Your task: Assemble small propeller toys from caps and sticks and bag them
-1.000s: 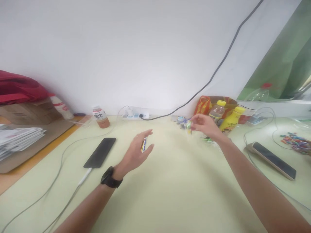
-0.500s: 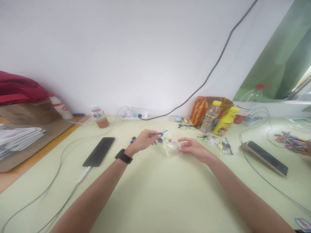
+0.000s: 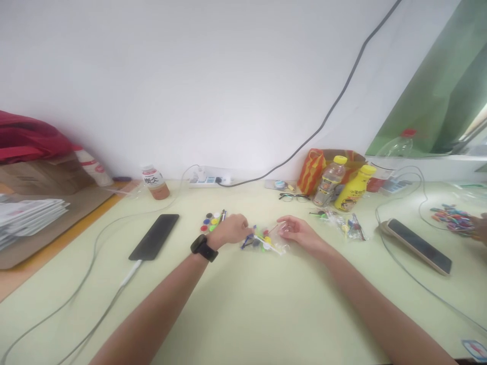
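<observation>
My right hand [image 3: 300, 234] pinches the edge of a clear plastic bag [image 3: 283, 231]. Small plastic pieces [image 3: 266, 242] in blue, white, yellow, green and red lie at the bag on the table; whether each is inside or beside it, I cannot tell. My left hand [image 3: 233, 229], with a black watch on its wrist, is curled at the left side of these pieces. Its fingertips point down by some blue sticks [image 3: 247, 241], and what they pinch is hidden. Just left of this hand, round coloured discs [image 3: 207, 221] lie in rows, with short sticks [image 3: 223, 215] beside them.
A black phone [image 3: 154, 237] on a charging cable lies at left. Further back are a brown drink bottle [image 3: 155, 182], a power strip [image 3: 211, 181], glasses [image 3: 294, 197], a yellow bottle [image 3: 354, 188] and bagged pieces [image 3: 348, 226]. Another person's hand [image 3: 480, 226] touches a colourful pile at right.
My left hand has come down from above the bag, where it held a blue piece. The bag and pieces now rest lower on the table, and more of the discs shows.
</observation>
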`<state>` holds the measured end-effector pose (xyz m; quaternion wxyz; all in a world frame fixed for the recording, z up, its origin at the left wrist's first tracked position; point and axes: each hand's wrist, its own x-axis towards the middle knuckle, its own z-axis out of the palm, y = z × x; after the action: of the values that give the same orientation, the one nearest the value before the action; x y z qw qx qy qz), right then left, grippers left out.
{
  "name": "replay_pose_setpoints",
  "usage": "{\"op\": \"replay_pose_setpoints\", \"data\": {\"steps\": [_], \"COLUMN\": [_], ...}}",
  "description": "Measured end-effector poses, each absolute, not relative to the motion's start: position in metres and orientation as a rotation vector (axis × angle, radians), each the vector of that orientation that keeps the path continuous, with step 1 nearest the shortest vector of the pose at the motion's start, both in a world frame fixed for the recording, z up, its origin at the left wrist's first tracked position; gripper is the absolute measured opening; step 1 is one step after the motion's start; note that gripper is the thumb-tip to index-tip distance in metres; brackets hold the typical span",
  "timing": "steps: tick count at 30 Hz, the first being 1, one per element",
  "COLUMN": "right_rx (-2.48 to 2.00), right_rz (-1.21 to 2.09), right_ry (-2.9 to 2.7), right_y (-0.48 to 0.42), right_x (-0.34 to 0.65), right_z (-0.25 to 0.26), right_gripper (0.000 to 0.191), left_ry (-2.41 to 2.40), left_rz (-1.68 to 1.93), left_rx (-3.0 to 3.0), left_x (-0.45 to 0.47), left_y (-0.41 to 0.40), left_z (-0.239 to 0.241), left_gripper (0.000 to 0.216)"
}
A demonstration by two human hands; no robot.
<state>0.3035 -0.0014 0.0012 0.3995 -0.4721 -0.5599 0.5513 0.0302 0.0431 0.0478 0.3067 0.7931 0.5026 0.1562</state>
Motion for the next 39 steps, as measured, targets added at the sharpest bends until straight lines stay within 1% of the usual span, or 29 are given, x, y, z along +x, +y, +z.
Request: {"op": "replay_pose_setpoints", "data": {"steps": [2, 4, 6, 11, 18, 22, 25, 27, 30, 32, 34, 36, 39], "right_rx": [-1.231, -1.257, -1.266, -1.205, -1.251, -1.220, -1.141, -1.051, -0.884, -0.839, -0.915, -1.066, -1.183], "right_rz": [1.294, 1.193, 1.130, 1.129, 1.133, 0.983, 0.938, 1.030, 1.294, 1.374, 1.310, 1.171, 1.035], "right_ry": [-1.455, -1.486, -1.519, -1.638, -1.595, -1.514, -1.379, -1.287, -1.217, -1.151, -1.033, -0.895, -0.780], "right_y": [0.001, 0.002, 0.002, -0.002, -0.007, 0.001, 0.017, 0.030, 0.048, 0.060, 0.072, 0.086, 0.106], "right_x": [0.305, 0.305, 0.304, 0.298, 0.292, 0.292, 0.291, 0.288, 0.280, 0.279, 0.286, 0.301, 0.330], "right_z": [-0.004, -0.007, -0.007, -0.002, -0.001, 0.003, 0.015, 0.026, 0.043, 0.048, 0.049, 0.047, 0.042], "right_gripper": [0.049, 0.048, 0.044, 0.039, 0.047, 0.046, 0.054, 0.056, 0.054, 0.051, 0.045, 0.039, 0.031], "left_ry": [1.305, 1.298, 1.268, 1.118, 1.009, 0.975, 0.951, 0.940, 0.971, 1.037, 1.157, 1.296, 1.345], "left_rz": [0.429, 0.479, 0.559, 0.838, 0.990, 1.104, 1.272, 1.368, 1.507, 1.576, 1.585, 1.517, 1.211], "left_rx": [2.062, 2.046, 2.014, 1.951, 2.168, 2.230, 2.144, 2.069, 1.992, 1.959, 1.935, 1.961, 2.138], "left_x": [0.031, 0.030, 0.030, 0.041, 0.058, 0.052, 0.050, 0.050, 0.051, 0.049, 0.044, 0.035, 0.025], "left_y": [0.044, 0.048, 0.050, 0.050, 0.051, 0.050, 0.051, 0.052, 0.057, 0.063, 0.070, 0.076, 0.075], "left_z": [0.046, 0.049, 0.059, 0.094, 0.127, 0.141, 0.149, 0.150, 0.143, 0.134, 0.122, 0.109, 0.087], "left_gripper": [0.023, 0.022, 0.027, 0.039, 0.027, 0.024, 0.022, 0.023, 0.023, 0.024, 0.027, 0.031, 0.027]}}
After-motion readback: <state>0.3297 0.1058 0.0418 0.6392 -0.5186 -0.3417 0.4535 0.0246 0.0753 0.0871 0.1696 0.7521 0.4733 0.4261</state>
